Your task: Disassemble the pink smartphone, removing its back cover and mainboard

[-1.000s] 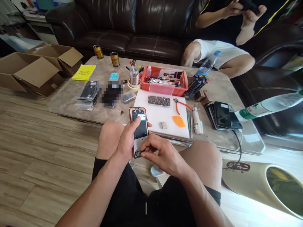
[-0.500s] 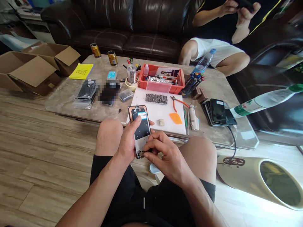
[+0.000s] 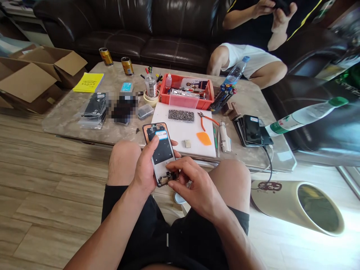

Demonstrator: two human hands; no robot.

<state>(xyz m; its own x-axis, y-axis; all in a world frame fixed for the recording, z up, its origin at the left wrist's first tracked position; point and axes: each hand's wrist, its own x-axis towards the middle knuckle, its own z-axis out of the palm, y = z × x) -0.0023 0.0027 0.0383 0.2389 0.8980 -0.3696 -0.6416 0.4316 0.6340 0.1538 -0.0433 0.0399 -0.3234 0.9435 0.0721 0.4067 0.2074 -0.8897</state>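
My left hand (image 3: 146, 165) is closed round the sides of an opened phone (image 3: 162, 152), held tilted above my lap. The phone's inner side faces up, with a black sheet, a white label near the top and bare parts at the bottom. My right hand (image 3: 194, 180) is at the phone's lower end, thumb and index finger bent about a small dark phone part (image 3: 170, 175). The part's exact kind is too small to make out, and the other right fingers are curled.
A white foam sheet (image 3: 180, 139) bears a tray of screws (image 3: 181, 116), orange-handled cutters (image 3: 206, 119) and an orange pick (image 3: 203, 138). Behind stands a red tool box (image 3: 165, 98). Phones (image 3: 252, 129) lie right, beside a tipped bottle (image 3: 306, 119). Another person sits opposite; a bin (image 3: 278, 204) stands right.
My right index finger has lifted away from the thumb and lies farther up the phone, so more of the dark part shows. The whole view has shifted slightly.
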